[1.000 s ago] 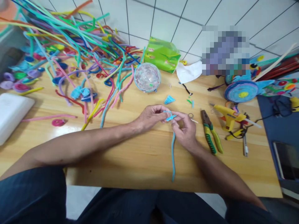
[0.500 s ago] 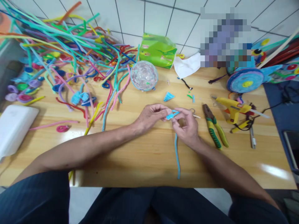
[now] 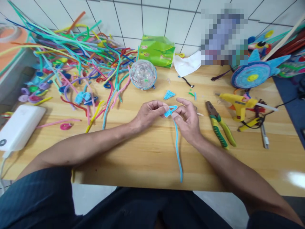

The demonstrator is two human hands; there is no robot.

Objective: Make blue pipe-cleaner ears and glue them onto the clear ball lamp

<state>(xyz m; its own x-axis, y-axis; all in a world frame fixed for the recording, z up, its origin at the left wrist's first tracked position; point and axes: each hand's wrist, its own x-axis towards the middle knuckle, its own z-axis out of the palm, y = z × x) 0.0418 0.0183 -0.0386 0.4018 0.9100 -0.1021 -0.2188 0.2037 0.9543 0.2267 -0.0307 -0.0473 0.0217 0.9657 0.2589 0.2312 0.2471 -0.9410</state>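
Between both hands is a light blue pipe cleaner piece (image 3: 167, 113), partly wound into ridges, with an open pointed loop at its far end. My left hand (image 3: 152, 114) pinches the wound end between thumb and fingers. On the other side, my right hand (image 3: 189, 121) closes its thumb and a finger on the strand by the loop, with its index finger raised. The loose tail (image 3: 177, 149) runs from the right fingertips toward the table's front. Just beyond the hands lies a separate blue ridged triangle (image 3: 169, 94).
Pliers (image 3: 218, 125) and a yellow glue gun (image 3: 238, 103) lie at right, near a blue disc-shaped fish (image 3: 251, 76). A clear dome (image 3: 143, 74) and green packet (image 3: 157, 51) stand behind. Many pipe cleaners (image 3: 78, 51) pile up at left, near a white power bank (image 3: 22, 127).
The right index finger has lifted off the blue piece and straightened, while thumb and another finger stay at the strand. The loop shows more openly. The camera view has shifted slightly.
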